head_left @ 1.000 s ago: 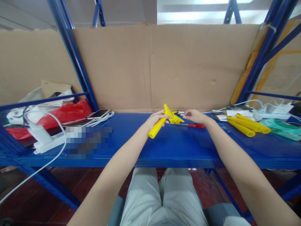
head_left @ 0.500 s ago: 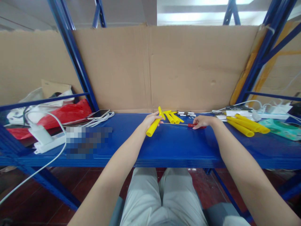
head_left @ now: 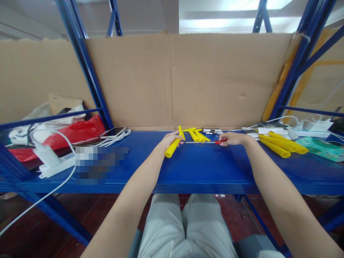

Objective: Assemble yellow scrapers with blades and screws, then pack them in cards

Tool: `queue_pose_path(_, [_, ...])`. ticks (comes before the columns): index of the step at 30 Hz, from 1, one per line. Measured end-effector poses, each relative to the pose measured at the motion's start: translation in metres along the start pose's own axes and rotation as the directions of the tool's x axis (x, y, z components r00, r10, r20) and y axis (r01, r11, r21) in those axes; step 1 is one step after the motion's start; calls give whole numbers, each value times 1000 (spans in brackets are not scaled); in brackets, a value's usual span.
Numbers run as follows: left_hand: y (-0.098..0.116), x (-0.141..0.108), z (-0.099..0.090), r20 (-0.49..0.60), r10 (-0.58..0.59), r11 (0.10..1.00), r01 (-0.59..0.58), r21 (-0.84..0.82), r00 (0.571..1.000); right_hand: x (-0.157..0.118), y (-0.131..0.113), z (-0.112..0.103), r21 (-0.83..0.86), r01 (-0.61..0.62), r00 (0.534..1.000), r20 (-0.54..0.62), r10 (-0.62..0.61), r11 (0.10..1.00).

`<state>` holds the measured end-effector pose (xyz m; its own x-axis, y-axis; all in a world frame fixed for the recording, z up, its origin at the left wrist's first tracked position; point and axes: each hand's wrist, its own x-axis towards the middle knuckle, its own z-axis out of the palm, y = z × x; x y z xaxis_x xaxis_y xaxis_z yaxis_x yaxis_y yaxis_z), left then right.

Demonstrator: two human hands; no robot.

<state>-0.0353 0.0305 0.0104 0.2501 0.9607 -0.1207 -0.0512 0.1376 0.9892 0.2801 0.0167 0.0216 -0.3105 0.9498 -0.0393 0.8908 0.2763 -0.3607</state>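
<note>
My left hand (head_left: pixel 171 138) is closed around a yellow T-shaped tube piece (head_left: pixel 172 148), its longer tube slanting toward me. In my right hand (head_left: pixel 228 138) is the red handle of a screwdriver (head_left: pixel 218 142). The thin metal shaft runs left, and its tip meets the yellow piece near my left fingers; whether it sits in a screw is too small to tell. Just behind the shaft lie several more yellow T-shaped pieces (head_left: pixel 194 135) on the blue shelf top (head_left: pixel 200 168).
Loose yellow tubes (head_left: pixel 275 147) lie at the right beside a green packet (head_left: pixel 317 147). Small black-and-white items (head_left: pixel 211 131) rest at the back. At left are a phone (head_left: pixel 115 132), coiled white cable (head_left: pixel 118 137), a power strip (head_left: pixel 57 166) and a red bag (head_left: pixel 77 132). Cardboard (head_left: pixel 188 82) closes the back.
My right hand has shifted slightly left and its grip on the screwdriver handle has changed, with less of the handle showing. My left hand and the yellow piece have moved slightly left.
</note>
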Motion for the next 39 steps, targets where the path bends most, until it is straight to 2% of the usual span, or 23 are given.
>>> queue_pose_path(7, [-1,0,0,6,5,1000,-5,7,1000,-2,0,0,152,8,994,-110,9,988])
queue_pose_path(17, [0,-2,2,21,-1,1000,1,26,1000,-4,-4,0,255,14,994,-107,14,967])
queue_pose_path(31, [3,-5,4,55,-18,1000,18,7,998,-3,-5,-1,227,-5,992,-121,33,974])
queue_pose_path(39, [4,-5,5,92,-20,1000,20,2,996,-3,-4,-2,202,25,989,-145,4,979])
